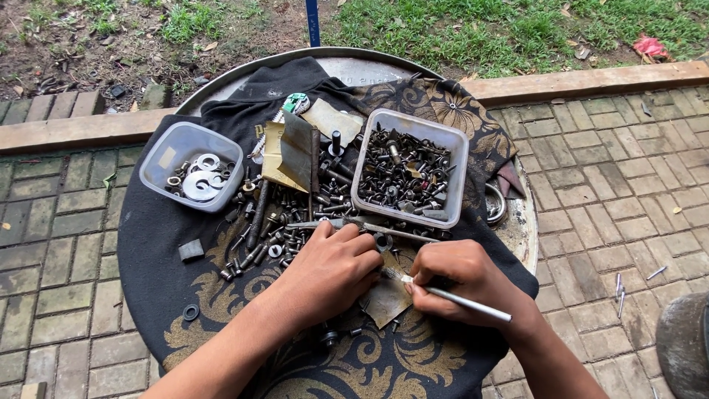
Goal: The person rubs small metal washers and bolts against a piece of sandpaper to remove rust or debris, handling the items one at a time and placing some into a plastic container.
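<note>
I watch from the head view: my right hand [461, 284] pinches a thin silver-handled brush [450, 295] like a pen, fingers closed round the shaft, bristle tip pointing to nine o'clock toward my left hand [332, 270]. The left hand is curled shut over something small; I cannot tell what it is, since the fingers hide it. Both hands work just above a scrap of brown paper [388, 299] on the dark patterned cloth [162, 258], at six o'clock of the round table.

I judge the brush to be light and stiff along its handle, soft at the tip, and best held low on the shaft as it is now. The loose bolts and screws [277, 229] at eleven o'clock look small, hard, heavy for their size and possibly greasy, so a fingertip pinch seems right.
</note>
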